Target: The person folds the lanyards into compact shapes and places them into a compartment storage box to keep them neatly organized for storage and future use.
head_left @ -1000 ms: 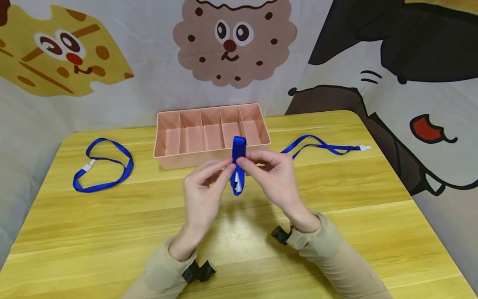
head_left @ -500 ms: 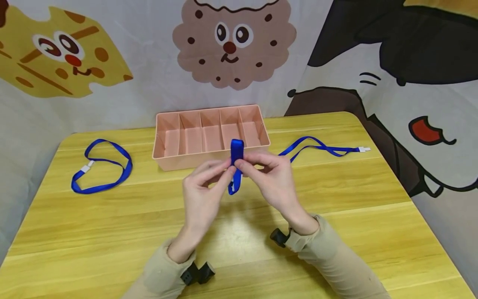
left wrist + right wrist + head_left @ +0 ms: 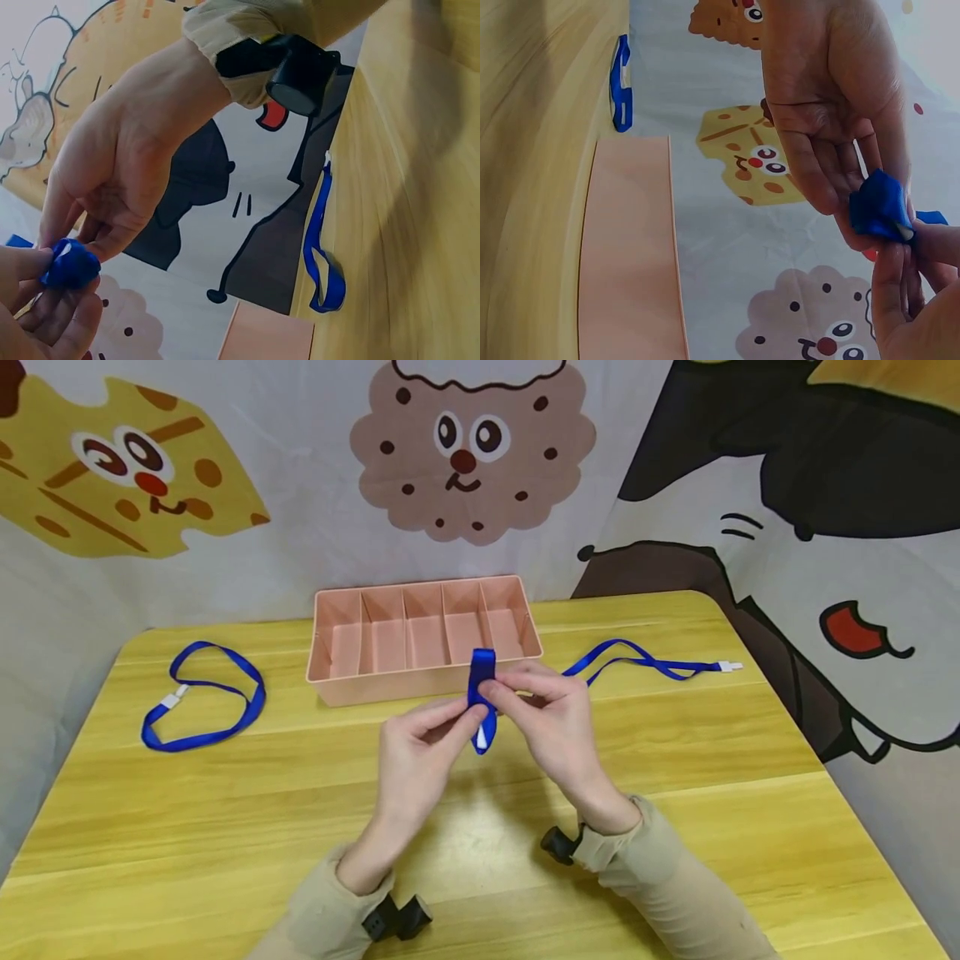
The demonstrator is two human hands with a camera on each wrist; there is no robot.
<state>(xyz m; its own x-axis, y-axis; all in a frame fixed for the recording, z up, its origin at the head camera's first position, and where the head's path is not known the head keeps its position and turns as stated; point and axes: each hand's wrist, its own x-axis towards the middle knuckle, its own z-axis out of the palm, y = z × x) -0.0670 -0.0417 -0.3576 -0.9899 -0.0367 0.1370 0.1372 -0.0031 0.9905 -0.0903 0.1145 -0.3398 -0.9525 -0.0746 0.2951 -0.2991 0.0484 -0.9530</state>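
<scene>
Folded blue lanyard [image 3: 481,693]: pinched between fingertips of left hand [image 3: 416,760] and right hand [image 3: 555,727], raised over the wooden table [image 3: 225,810], just at 6 o'clock of the pink divided tray [image 3: 420,681]; white clip end hangs below. Second blue lanyard [image 3: 202,693] lies at 9 o'clock of the tray; third blue lanyard [image 3: 645,658] at 3 o'clock. No readable writing or brand.
</scene>
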